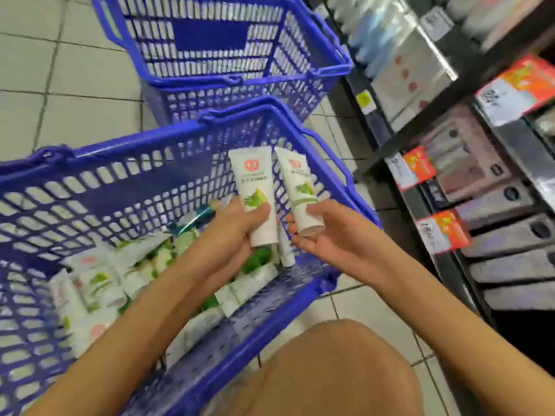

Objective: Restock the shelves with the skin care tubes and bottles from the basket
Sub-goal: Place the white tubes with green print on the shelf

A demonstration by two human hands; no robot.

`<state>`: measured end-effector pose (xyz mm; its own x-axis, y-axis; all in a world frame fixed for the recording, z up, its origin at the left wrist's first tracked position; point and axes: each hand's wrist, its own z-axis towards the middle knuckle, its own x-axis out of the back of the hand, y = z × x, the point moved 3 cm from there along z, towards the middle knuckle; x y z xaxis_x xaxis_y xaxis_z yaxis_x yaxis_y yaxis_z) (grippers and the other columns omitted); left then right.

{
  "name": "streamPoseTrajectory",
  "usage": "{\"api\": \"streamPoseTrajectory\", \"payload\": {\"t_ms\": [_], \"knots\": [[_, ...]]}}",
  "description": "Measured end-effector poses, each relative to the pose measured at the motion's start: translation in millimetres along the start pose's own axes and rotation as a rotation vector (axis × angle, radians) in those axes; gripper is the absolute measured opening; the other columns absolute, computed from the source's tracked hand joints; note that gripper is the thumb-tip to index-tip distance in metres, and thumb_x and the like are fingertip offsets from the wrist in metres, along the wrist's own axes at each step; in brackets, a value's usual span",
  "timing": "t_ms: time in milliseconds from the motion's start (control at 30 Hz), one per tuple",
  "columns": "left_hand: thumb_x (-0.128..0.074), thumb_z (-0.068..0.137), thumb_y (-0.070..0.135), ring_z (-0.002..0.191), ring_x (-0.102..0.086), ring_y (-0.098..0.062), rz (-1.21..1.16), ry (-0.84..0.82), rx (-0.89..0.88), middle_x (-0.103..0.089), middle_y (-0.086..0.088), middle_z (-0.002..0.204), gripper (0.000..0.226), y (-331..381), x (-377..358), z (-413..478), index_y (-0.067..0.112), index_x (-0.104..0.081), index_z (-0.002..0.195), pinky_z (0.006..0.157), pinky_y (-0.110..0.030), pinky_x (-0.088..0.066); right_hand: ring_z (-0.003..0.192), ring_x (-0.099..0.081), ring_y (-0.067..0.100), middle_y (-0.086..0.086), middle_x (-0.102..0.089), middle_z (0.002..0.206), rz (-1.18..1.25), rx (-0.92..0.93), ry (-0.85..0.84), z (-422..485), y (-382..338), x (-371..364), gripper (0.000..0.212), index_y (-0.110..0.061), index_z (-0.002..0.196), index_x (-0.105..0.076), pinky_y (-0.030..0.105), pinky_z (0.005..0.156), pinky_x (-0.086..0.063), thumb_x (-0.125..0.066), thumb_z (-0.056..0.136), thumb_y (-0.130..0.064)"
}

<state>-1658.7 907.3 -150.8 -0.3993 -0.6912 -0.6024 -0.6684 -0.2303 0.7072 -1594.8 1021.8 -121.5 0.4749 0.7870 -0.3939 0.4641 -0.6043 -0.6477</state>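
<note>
Left hand (237, 229) grips one white tube (255, 181) upright. Right hand (330, 235) grips a second tube (295, 187) just beside it. Both are over the near basket (120, 145). More tubes (99, 283) lie loose inside. Far basket (234, 82) behind, shelves (450, 94) on the right.

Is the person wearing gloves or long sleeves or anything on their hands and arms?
No gloves. The left hand and the right hand are both bare, and I see no rings, watch or bracelets on them. Both forearms are bare too, with no sleeves anywhere in the picture.
</note>
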Motion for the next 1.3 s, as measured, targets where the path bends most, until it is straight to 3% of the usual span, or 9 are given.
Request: {"api": "streamPoseTrajectory", "payload": {"t_ms": [167, 267, 400, 500, 600, 733, 900, 1067, 1300], "knots": [[-0.046, 0.092, 0.006, 0.070, -0.066, -0.010, 0.196, -0.463, 0.055, -0.070, 0.002, 0.086, 0.027, -46.8, -151.6, 8.4, 0.013, -0.050, 0.118, 0.057, -0.023, -0.053, 0.057, -0.062, 0.013, 0.006, -0.064, 0.071, 0.099, 0.290, 0.272, -117.5, -27.6, 105.2, 0.022, -0.009, 0.095, -0.055, 0.022, 0.059, -0.054, -0.038, 0.096, -0.022], [-0.050, 0.088, 0.000, 0.070, -0.064, -0.011, 0.378, -0.724, 0.148, -0.067, -0.006, 0.091, 0.027, -90.1, -240.1, -7.6, 0.009, -0.055, 0.113, 0.057, -0.021, -0.052, 0.069, -0.065, 0.014, 0.006, -0.066, 0.081, 0.145, 0.381, 0.424, -204.7, -17.8, 167.0, 0.030, -0.010, 0.109, -0.054, 0.026, 0.070, -0.055, -0.049, 0.083, -0.024], [-0.055, 0.083, 0.000, 0.088, -0.066, -0.021, 0.527, -0.940, 0.186, -0.067, -0.010, 0.100, 0.020, -155.3, -348.6, -51.1, 0.011, -0.058, 0.099, 0.079, -0.030, -0.054, 0.081, -0.065, 0.019, 0.008, -0.069, 0.098, 0.220, 0.522, 0.574, -307.6, 12.7, 224.4, 0.042, -0.011, 0.118, -0.052, 0.031, 0.076, -0.055, -0.049, 0.077, -0.014], [-0.055, 0.089, 0.005, 0.110, -0.058, -0.027, 0.676, -1.070, 0.138, -0.059, -0.011, 0.122, 0.035, -208.1, -415.8, -93.6, 0.009, -0.047, 0.123, 0.095, -0.046, -0.048, 0.087, -0.065, 0.022, 0.010, -0.065, 0.114, 0.323, 0.690, 0.708, -373.9, 42.3, 261.6, 0.047, -0.011, 0.127, -0.049, 0.033, 0.072, -0.055, -0.048, 0.079, -0.011], [-0.056, 0.090, 0.007, 0.112, -0.058, -0.026, 0.686, -1.183, 0.134, -0.058, -0.013, 0.124, 0.039, -255.0, -454.4, -137.8, 0.004, -0.046, 0.127, 0.097, -0.045, -0.047, 0.097, -0.064, 0.025, 0.015, -0.062, 0.120, 0.429, 0.853, 0.808, -425.7, 82.4, 294.1, 0.043, -0.006, 0.128, -0.049, 0.031, 0.072, -0.055, -0.047, 0.085, -0.012], [-0.057, 0.089, 0.009, 0.109, -0.060, -0.022, 0.589, -1.257, 0.267, -0.061, -0.009, 0.122, 0.037, -304.4, -466.7, -174.2, 0.008, -0.050, 0.125, 0.089, -0.035, -0.052, 0.112, -0.061, 0.023, 0.011, -0.059, 0.129, 0.345, 0.950, 0.908, -467.2, 137.9, 321.9, 0.052, -0.010, 0.134, -0.045, 0.033, 0.080, -0.056, -0.050, 0.083, -0.015], [-0.063, 0.085, 0.011, 0.107, -0.060, -0.017, 0.577, -1.302, 0.134, -0.062, -0.005, 0.119, 0.040, -318.0, -492.3, -183.8, 0.014, -0.051, 0.124, 0.086, -0.032, -0.053, 0.082, -0.067, 0.017, 0.015, -0.064, 0.113, 0.131, 0.875, 1.134, -501.1, 168.3, 340.9, 0.047, -0.006, 0.129, -0.048, 0.019, 0.058, -0.052, -0.051, 0.086, -0.024], [-0.062, 0.085, 0.009, 0.099, -0.064, -0.015, 0.485, -1.284, 0.133, -0.064, -0.001, 0.105, 0.036, -308.6, -508.7, -182.3, 0.014, -0.053, 0.120, 0.079, -0.026, -0.056, 0.106, -0.063, 0.016, 0.001, -0.066, 0.113, -0.060, 0.881, 1.454, -521.3, 152.4, 371.2, 0.037, -0.017, 0.128, -0.050, 0.027, 0.084, -0.051, -0.056, 0.091, -0.020], [-0.060, 0.086, 0.009, 0.093, -0.062, -0.007, 0.539, -1.148, 0.073, -0.064, 0.003, 0.099, 0.034, -308.4, -507.6, -141.7, 0.014, -0.054, 0.120, 0.065, -0.017, -0.053, 0.092, -0.056, 0.007, -0.008, -0.060, 0.105, -0.276, 0.827, 1.725, -519.6, 108.3, 429.6, 0.037, -0.017, 0.123, -0.050, 0.009, 0.069, -0.043, -0.062, 0.088, -0.017]]}}
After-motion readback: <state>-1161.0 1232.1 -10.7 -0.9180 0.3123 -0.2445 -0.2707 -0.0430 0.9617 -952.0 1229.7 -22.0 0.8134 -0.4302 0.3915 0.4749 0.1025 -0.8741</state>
